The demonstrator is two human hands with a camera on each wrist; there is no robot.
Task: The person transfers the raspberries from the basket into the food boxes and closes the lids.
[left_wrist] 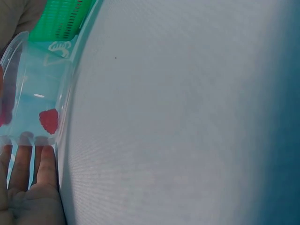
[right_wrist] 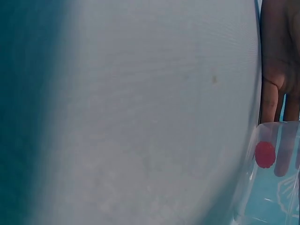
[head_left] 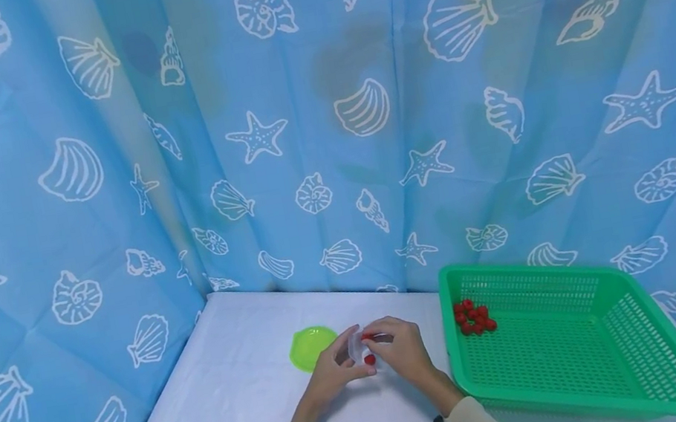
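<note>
Over the white table, my left hand holds a small clear plastic container by its side. A raspberry lies inside, seen through the wall as a red raspberry in the left wrist view. My right hand reaches over the rim from the right, its thumb and fingers pinching another raspberry. In the right wrist view, some fingers of that hand show through the clear plastic, close to a raspberry.
A bright lime-green lid or shallow dish lies just beyond my left hand. To the right stands a large green slotted basket, with several raspberries in its back left corner. Blue shell-patterned curtains border the table.
</note>
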